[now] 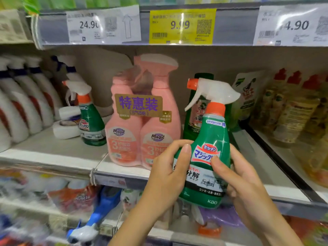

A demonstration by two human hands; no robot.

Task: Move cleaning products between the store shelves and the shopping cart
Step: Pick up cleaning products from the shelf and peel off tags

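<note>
Green spray bottle (212,134), label partly hidden, sits in the closed grip of left hand (166,173) and right hand (245,181).

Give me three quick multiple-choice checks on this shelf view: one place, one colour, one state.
1. The pink twin pack stands where from the held green spray bottle? A) left of it B) right of it C) under it
2. Its collar is: A) blue B) orange C) black
3. The bottle is: A) standing free B) lying flat C) gripped by both hands
Answers: 1 A, the pack shows to its left; 2 B, the neck ring is orange; 3 C, the left hand and the right hand wrap its body.
</note>
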